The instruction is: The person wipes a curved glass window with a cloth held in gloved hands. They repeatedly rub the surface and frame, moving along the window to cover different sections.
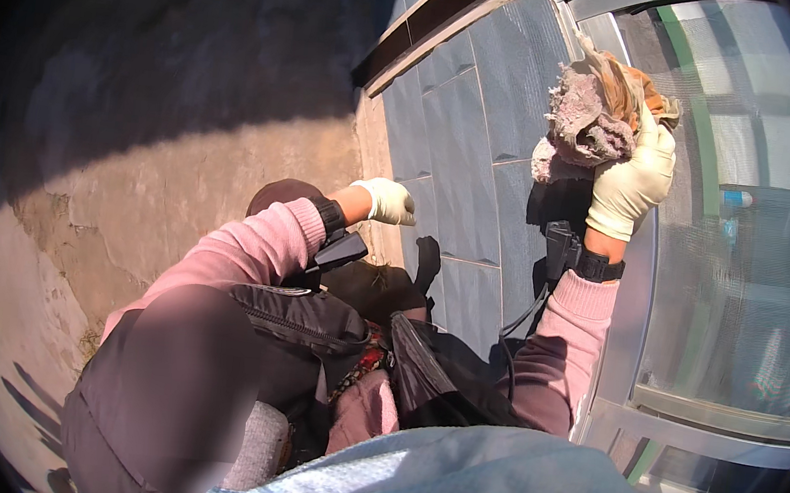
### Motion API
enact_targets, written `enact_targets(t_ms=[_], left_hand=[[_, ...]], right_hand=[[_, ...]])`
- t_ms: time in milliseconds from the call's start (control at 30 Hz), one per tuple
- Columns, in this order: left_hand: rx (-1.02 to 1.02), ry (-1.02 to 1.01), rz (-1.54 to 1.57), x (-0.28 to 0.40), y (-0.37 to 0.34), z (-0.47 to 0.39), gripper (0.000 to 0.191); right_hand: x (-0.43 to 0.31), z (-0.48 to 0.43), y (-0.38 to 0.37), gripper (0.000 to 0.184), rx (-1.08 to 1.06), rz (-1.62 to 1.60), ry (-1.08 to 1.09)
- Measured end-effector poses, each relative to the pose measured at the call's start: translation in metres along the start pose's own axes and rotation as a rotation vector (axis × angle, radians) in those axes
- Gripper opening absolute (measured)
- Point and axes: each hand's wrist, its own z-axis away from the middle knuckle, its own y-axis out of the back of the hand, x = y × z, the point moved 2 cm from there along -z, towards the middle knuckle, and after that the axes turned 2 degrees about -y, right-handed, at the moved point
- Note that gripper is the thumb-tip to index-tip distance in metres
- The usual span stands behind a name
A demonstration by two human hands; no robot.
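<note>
My right hand point(634, 174), in a pale cream glove, grips a bunched, frayed cloth rag point(593, 112) with pinkish-grey and orange-brown parts. The rag is at the metal frame edge between the blue-grey wall tiles point(465, 131) and a screened window or door panel point(731, 282); whether it touches the frame is unclear. My left hand point(391, 201), in a similar glove, is held with curled fingers in front of the lower edge of the tiles. Nothing shows in it, but its palm side is hidden. Both wrists bear black straps with small dark devices.
A silvery metal frame point(625, 321) surrounds the screened panel at the right. A dark ledge with a pale edge point(455, 22) runs along the top. Worn concrete ground point(253, 152) lies left, partly in shade. Black bags point(301, 316) and a blue face mask point(443, 475) fill the lower view.
</note>
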Motion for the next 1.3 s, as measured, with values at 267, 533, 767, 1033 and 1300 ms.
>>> enact_targets(t_ms=[267, 533, 767, 1033, 1300], left_hand=[[-0.033, 0.062, -0.083, -0.022, -0.005, -0.019, 0.050], [-0.025, 0.079, -0.171, -0.039, -0.006, -0.017, 0.052], [-0.039, 0.124, -0.218, -0.039, -0.014, -0.019, 0.054], [-0.067, 0.129, -0.282, -0.041, -0.027, -0.028, 0.054], [-0.099, 0.181, -0.305, -0.039, -0.020, -0.024, 0.056]], right_hand=[[0.056, 0.126, 0.134, 0.061, -0.183, 0.353, -0.267], [0.054, 0.250, 0.279, 0.041, -0.098, -0.145, -0.819], [0.054, 0.273, 0.352, 0.041, 0.333, -0.206, -0.993], [0.056, 0.394, 0.279, 0.043, -0.700, 0.434, -0.818], [0.093, 0.376, 0.276, 0.049, 0.098, -0.285, -1.281]])
